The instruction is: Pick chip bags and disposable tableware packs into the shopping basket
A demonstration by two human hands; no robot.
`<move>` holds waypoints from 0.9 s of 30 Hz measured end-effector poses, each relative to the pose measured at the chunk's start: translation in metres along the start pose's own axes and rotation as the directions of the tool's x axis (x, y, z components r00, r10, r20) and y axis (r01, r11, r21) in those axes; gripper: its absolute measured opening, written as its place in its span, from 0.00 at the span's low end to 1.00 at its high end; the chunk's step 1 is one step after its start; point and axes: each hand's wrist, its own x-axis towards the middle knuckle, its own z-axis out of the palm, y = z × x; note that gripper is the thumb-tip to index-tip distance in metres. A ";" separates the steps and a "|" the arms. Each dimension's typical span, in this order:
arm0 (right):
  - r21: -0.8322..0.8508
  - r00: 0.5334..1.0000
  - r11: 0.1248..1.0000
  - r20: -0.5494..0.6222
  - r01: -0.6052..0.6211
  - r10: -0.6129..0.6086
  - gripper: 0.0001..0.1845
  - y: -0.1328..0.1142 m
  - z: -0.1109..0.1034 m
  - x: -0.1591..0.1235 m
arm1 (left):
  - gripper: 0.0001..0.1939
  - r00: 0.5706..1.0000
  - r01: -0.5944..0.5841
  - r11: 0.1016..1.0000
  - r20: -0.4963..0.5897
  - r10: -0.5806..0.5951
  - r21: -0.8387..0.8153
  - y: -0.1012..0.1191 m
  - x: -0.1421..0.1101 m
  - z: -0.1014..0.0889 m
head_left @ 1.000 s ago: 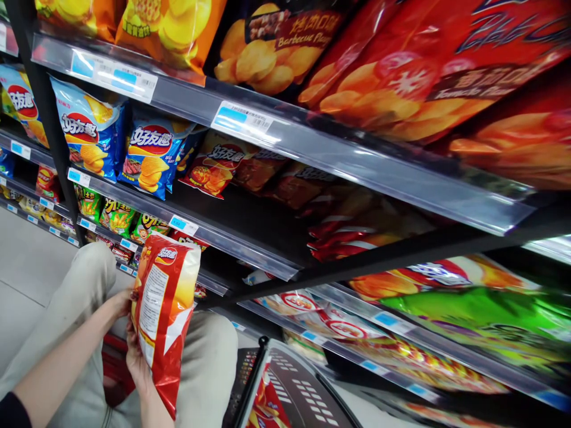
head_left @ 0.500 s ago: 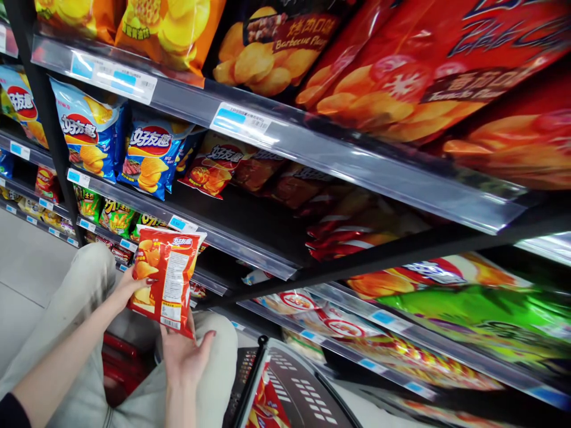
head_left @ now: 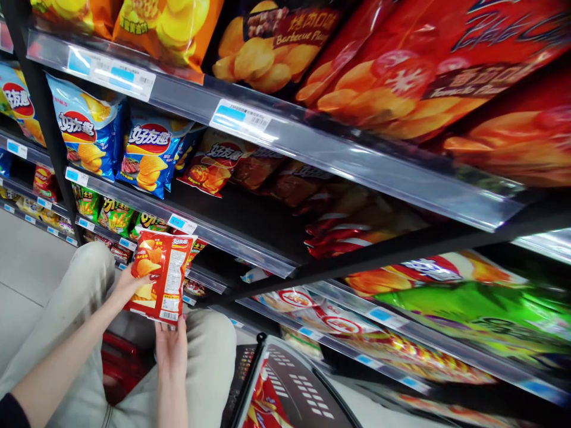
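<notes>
A red bag of potato chips [head_left: 165, 276] is held above my knees, its printed side with a white text panel and barcode facing me. My left hand [head_left: 128, 286] grips the bag's left edge, thumb on the front and fingers behind it. At the lower edge, my right hand [head_left: 172, 342] holds the bag with its thumb at the bottom right corner; the other fingers are partly hidden behind it. Just beyond the bag stand small green snack bags [head_left: 115, 217] on a lower shelf.
Shelves with a clear price rail [head_left: 250, 238] run across the front, carrying blue chip bags [head_left: 149, 156] and a red chip bag [head_left: 216, 163]. Larger red bags [head_left: 401, 89] fill the upper right. A dark shopping basket [head_left: 307, 380] with red bags inside stands at my right knee.
The bag has turned slightly and shifted left. My right hand, earlier palm up with its thumb spread away, has moved left and brought its thumb onto the bag's lower corner.
</notes>
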 end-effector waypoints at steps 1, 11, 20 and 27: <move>-0.004 1.000 1.000 -0.003 0.004 -0.004 0.15 0.000 0.000 0.000 | 0.31 1.000 -0.006 1.000 0.006 0.006 -0.001 0.000 0.000 0.000; 0.068 0.992 0.994 0.097 0.081 -0.087 0.17 -0.006 0.008 -0.002 | 0.40 0.976 -0.153 0.985 0.147 0.163 -0.079 0.002 -0.009 0.000; 0.041 0.981 0.991 0.139 0.128 -0.132 0.18 -0.005 0.006 0.000 | 0.36 0.961 -0.219 0.973 0.158 0.229 -0.077 0.001 -0.014 -0.002; 0.046 0.986 0.990 0.092 0.136 -0.139 0.17 -0.003 0.005 0.001 | 0.35 0.958 -0.223 0.972 0.165 0.232 -0.073 -0.001 -0.013 -0.004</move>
